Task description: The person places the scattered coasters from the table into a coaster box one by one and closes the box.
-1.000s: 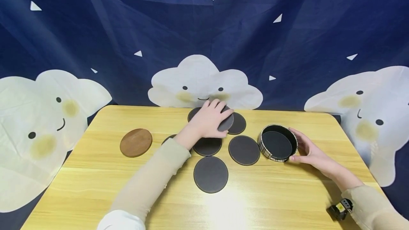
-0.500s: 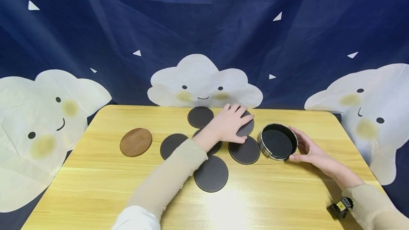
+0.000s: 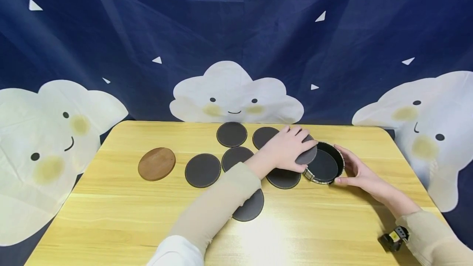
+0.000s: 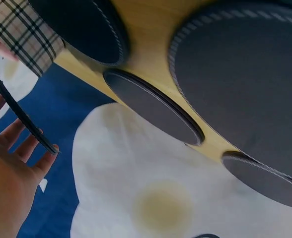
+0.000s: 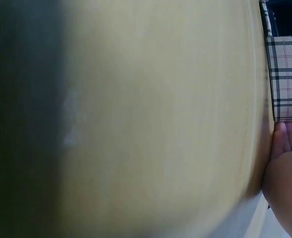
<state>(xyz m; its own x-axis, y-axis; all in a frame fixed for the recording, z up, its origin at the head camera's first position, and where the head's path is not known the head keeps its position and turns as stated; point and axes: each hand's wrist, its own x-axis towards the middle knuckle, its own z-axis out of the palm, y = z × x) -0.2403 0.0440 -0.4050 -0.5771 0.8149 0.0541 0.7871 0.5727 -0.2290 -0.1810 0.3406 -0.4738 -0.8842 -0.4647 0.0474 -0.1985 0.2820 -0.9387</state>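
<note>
My left hand [image 3: 284, 150] holds a dark round coaster [image 3: 307, 155] by its edge, tilted, with part of it overlapping the left rim of a round coaster holder [image 3: 326, 167]. In the left wrist view the fingers and thumb grip this coaster [image 4: 22, 113] edge-on, close to the plaid outer wall [image 4: 29, 34] of the holder. My right hand [image 3: 363, 180] grips the holder's right side, thumb in front and fingers behind. Several more dark stitched coasters [image 3: 203, 170] lie flat on the table, one of them [image 3: 283, 180] partly under the left hand.
A brown wooden disc [image 3: 157, 164] lies at the left of the light wood table [image 3: 111, 216]. Behind the table's far edge hangs a blue curtain [image 3: 207, 24] with cloud faces. A small black device [image 3: 394, 238] sits by the right sleeve.
My left hand has moved right with the coaster, from over the middle coasters to the holder's rim, uncovering coasters behind it. The right hand and the holder have stayed in place.
</note>
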